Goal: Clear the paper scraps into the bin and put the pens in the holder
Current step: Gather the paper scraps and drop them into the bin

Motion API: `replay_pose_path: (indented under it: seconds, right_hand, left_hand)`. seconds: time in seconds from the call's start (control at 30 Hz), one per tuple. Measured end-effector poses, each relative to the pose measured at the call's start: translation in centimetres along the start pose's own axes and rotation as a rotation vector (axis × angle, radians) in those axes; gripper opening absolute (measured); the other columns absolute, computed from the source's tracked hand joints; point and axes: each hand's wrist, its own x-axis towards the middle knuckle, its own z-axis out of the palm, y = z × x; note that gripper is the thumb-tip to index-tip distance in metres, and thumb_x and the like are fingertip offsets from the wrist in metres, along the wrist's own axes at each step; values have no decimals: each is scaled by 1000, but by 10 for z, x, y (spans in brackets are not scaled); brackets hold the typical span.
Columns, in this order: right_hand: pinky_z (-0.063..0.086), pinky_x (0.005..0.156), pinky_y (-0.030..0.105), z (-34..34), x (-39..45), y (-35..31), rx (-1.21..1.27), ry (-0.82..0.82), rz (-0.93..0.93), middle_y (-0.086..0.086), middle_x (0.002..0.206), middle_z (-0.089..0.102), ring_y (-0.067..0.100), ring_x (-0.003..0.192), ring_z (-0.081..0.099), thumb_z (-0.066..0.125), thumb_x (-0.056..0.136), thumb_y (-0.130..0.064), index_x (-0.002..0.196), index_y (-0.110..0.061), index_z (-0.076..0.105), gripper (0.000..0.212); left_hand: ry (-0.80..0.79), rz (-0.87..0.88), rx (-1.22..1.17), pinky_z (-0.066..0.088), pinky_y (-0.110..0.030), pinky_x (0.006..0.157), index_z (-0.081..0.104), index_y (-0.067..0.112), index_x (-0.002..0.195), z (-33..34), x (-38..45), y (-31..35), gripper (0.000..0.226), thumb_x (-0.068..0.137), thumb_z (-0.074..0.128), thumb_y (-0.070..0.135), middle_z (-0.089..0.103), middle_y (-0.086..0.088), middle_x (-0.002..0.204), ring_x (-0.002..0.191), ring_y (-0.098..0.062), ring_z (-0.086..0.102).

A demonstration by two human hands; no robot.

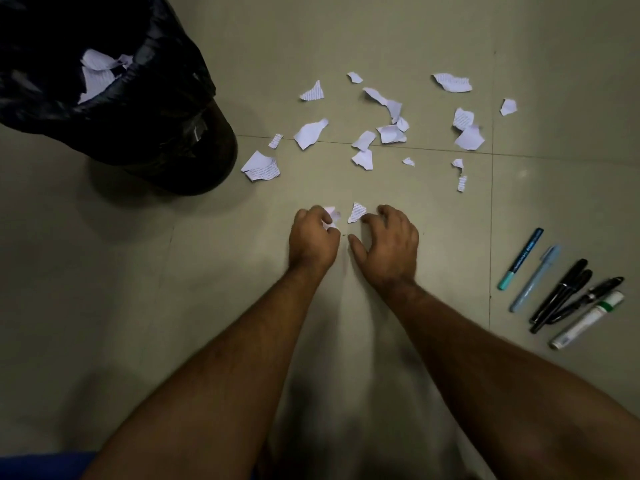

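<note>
Both bare arms reach forward and down over a tiled floor (381, 39). The left hand (313, 237) is curled around a small crumpled scrap (330, 216), which shows white between its fingers and thumb. The right hand (389, 242) is clawed over the floor with fingers bent and thumb spread, holding nothing; its fingertips (367, 219) touch the edge of a triangular printed scrap (356, 212) that lies flat between the two hands. Beyond the hands, many more torn paper scraps (363, 140) lie scattered across the floor, some blank and some with printed lines, reaching from a folded printed piece (261, 167) just beside the bin to a long piece (452, 82) far right. The bin (166, 133) stands at the upper left, lined with a black bag, and a few white pieces (98, 72) already lie inside it. The pens (561, 289) lie in a loose row on the floor at the right, well apart from the hands: a teal-tipped marker (520, 258), a pale blue pen (535, 278), black pens (562, 289) that touch and cross one another, and a white marker with a green band (587, 320) nearest the picture's edge. A strip of blue cloth (45, 465) shows at the lower left corner.
</note>
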Motion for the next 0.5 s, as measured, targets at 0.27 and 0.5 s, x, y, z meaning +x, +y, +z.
replay_pose_path:
  seconds: [0.27, 0.5]
  right_hand:
    - [42, 93, 42, 1, 17, -2, 35, 51, 16, 9, 121, 61, 31, 116, 57, 62, 81, -39, 105, -19, 68, 32]
    - [40, 95, 42, 5, 39, 4, -4, 52, 28, 8, 123, 61, 31, 118, 55, 61, 83, -40, 114, -21, 67, 38]
  left_hand:
    - [113, -18, 149, 47, -40, 82, 63, 5, 105, 0, 12, -22, 28, 77, 59, 5, 55, -18, 106, 93, -38, 57]
    - [216, 117, 166, 48, -42, 83, 66, 9, 108, 5, 56, -3, 33, 75, 57, 8, 57, -18, 110, 101, -38, 56]
